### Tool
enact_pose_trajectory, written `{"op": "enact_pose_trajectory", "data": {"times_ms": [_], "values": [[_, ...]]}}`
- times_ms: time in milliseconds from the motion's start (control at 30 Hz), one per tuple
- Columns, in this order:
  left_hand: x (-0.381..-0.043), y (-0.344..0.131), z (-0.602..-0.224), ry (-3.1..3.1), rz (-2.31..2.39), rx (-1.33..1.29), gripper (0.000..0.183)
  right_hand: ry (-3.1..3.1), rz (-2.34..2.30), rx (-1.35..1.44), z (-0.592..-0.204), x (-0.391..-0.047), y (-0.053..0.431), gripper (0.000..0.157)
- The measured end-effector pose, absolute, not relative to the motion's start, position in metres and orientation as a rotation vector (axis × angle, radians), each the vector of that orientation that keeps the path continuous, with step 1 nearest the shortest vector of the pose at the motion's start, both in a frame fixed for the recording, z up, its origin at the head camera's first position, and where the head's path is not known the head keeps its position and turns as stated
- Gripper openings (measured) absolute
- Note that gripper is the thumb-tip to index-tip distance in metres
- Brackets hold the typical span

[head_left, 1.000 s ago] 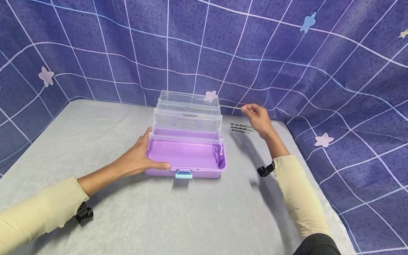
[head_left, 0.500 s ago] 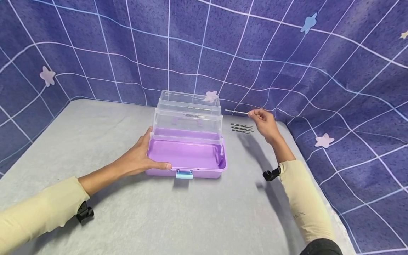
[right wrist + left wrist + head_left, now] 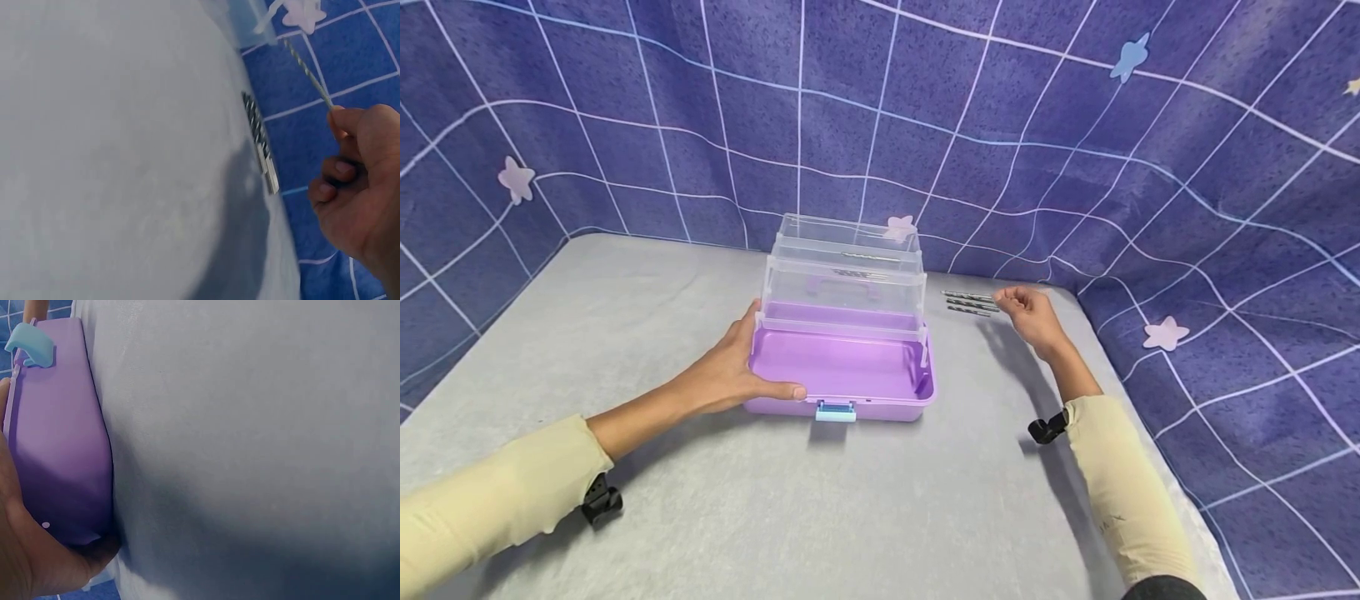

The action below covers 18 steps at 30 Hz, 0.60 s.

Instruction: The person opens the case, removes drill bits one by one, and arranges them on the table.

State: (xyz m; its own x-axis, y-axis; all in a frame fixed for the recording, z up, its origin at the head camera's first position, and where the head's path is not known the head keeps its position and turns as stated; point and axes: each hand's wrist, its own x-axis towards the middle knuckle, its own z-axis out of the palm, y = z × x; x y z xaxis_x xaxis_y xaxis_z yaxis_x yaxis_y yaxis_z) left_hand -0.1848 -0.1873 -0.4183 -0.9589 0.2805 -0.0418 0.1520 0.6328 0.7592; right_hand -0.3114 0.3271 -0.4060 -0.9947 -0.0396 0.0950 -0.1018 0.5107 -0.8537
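In the head view, my left hand [image 3: 730,367] grips the left front corner of a purple toolbox [image 3: 835,408]; its thumb lies along the front rim. The left wrist view shows that hand [image 3: 37,550] round the end of the box. Raised clear trays [image 3: 842,287] stand over the toolbox's back part, with several drill bits [image 3: 868,257] in them. My right hand [image 3: 1033,321] pinches the end of a thin drill bit [image 3: 306,72], held above the table. Close by that hand, several dark drill bits [image 3: 968,304] lie side by side on the table.
The grey table [image 3: 850,517] carries the toolbox near its back edge. A blue curtain [image 3: 700,108] with a line grid and stars hangs behind and to the right. A light blue latch [image 3: 835,411] sits on the toolbox's front.
My right hand has drawn back from beside the clear trays, moving right and down with the thin drill bit, to the dark bits. My left hand has stayed on the toolbox.
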Motion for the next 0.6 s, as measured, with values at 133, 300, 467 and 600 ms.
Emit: {"op": "enact_pose_trajectory", "data": {"times_ms": [133, 300, 467, 600], "values": [[-0.185, -0.187, -0.418, 2.700, 1.218, 0.357, 0.166, -2.737, 1.502, 0.105, -0.414, -0.310, 0.337, 0.040], [-0.186, -0.187, -0.418, 2.701, 1.224, 0.361, 0.166, -2.820, 1.440, 0.105, -0.422, -0.310, 0.346, 0.039], [-0.186, -0.187, -0.419, 2.702, 1.223, 0.362, 0.166, -2.903, 1.373, 0.074, -0.428, -0.312, 0.351, 0.043], [-0.185, -0.187, -0.419, 2.704, 1.215, 0.355, 0.167, -2.950, 1.342, 0.062, -0.429, -0.315, 0.353, 0.041]]}}
